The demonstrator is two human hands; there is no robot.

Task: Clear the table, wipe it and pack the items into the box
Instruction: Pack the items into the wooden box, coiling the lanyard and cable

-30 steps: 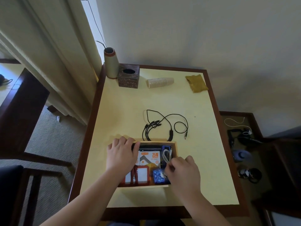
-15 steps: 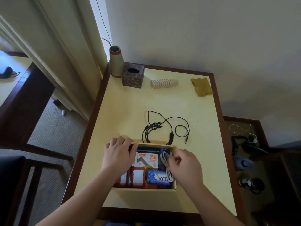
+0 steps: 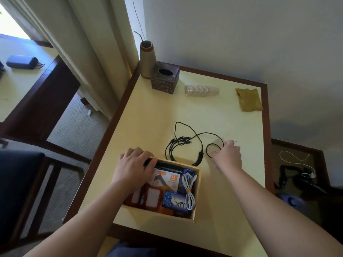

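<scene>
Gathering the black cable (image 3: 187, 143) into a loose bundle first would likely let it drop neatly into the box (image 3: 196, 193). It sprawls on the surface (image 3: 148, 115) just beyond the box, its right loop at the right hand (image 3: 227, 153), whose grip looks narrow, fingers curled. The left hand (image 3: 134, 164) rests on the box's far-left corner, holding nothing.

Black cable (image 3: 193, 143) loose on table (image 3: 148, 115); box (image 3: 196, 191) packed w/ items.
</scene>
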